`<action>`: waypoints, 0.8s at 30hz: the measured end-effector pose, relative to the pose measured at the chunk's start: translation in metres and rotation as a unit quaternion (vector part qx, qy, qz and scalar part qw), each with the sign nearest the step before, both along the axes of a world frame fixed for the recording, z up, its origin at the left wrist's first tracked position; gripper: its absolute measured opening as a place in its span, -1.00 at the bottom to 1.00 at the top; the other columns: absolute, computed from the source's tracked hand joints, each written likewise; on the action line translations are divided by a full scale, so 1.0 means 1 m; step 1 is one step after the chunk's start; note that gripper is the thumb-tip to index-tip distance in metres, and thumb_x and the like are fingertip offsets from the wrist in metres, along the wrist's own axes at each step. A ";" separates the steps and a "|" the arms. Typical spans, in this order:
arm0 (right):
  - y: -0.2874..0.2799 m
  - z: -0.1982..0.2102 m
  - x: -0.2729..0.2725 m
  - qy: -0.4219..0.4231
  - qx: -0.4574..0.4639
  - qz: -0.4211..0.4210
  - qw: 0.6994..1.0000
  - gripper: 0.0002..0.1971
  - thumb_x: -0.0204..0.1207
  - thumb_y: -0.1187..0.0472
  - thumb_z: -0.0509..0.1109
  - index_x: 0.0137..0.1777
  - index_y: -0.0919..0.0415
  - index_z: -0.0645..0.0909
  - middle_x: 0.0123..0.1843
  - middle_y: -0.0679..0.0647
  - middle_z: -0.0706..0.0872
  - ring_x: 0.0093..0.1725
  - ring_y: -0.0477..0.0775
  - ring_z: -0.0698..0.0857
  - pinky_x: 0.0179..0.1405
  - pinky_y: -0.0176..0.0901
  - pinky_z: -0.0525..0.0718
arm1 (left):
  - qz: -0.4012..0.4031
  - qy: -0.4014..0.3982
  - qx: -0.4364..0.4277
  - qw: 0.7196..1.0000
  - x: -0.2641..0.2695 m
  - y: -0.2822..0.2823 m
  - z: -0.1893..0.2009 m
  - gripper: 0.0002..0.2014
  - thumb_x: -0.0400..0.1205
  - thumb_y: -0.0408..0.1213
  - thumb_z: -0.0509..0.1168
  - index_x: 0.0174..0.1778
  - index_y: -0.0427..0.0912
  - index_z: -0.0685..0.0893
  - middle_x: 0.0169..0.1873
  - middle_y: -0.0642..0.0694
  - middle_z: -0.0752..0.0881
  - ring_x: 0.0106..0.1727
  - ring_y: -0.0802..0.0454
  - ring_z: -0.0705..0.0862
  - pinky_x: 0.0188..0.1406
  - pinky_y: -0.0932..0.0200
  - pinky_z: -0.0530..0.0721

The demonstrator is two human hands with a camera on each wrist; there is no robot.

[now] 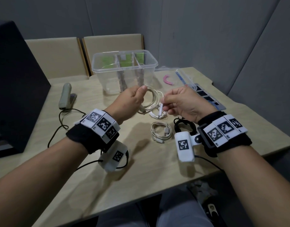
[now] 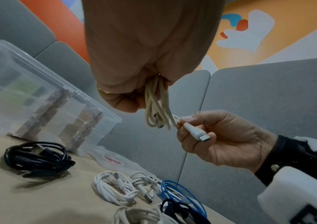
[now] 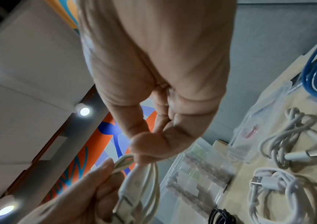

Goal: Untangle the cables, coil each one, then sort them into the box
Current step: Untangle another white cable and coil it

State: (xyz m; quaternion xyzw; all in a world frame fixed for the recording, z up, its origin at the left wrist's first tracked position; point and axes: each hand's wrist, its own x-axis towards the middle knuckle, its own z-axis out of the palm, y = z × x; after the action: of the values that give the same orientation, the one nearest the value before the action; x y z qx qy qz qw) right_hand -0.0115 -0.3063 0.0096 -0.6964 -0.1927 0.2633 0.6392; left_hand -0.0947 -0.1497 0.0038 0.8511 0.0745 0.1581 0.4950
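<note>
My left hand (image 1: 139, 94) is raised above the table and grips a cream cable (image 1: 151, 100) wound into a loose coil. In the left wrist view the coil's loops (image 2: 156, 109) hang below the curled fingers (image 2: 128, 97). My right hand (image 1: 165, 104) pinches the same cable just behind its white plug (image 2: 196, 132), next to the coil. The clear divided box (image 1: 145, 63) stands just behind both hands, and its near compartments look bare. Two white coils (image 1: 160, 132) (image 1: 157, 114) and a black coil (image 1: 184, 126) lie on the table under my right hand.
The box's clear lid (image 1: 184, 79), with a pink item (image 1: 166, 80) on it, lies right of the box. A blue cable (image 2: 182, 195) lies near the white coils. A stapler (image 1: 65, 97) and a dark monitor (image 1: 14, 87) stand at the left. Two chairs stand behind the table.
</note>
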 end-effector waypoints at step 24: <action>0.021 -0.011 -0.007 -0.069 0.125 -0.032 0.989 -0.70 0.48 0.56 0.36 -0.11 0.18 0.37 -0.14 0.35 0.77 -0.30 0.11 0.77 -0.22 -0.01 0.63 | -0.075 0.008 -0.343 0.936 0.005 -0.008 0.002 -0.65 0.79 -0.13 -0.09 -0.28 -0.15 0.39 -0.59 0.07 0.51 -0.48 0.17 0.56 -0.38 0.30 0.50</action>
State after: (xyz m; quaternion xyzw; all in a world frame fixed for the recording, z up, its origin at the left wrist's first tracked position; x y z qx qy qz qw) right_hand -0.0182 -0.2855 -0.0012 -0.6335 -0.2450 0.1680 0.7145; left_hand -0.0902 -0.1577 0.0056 0.6342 0.0642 0.0783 0.7665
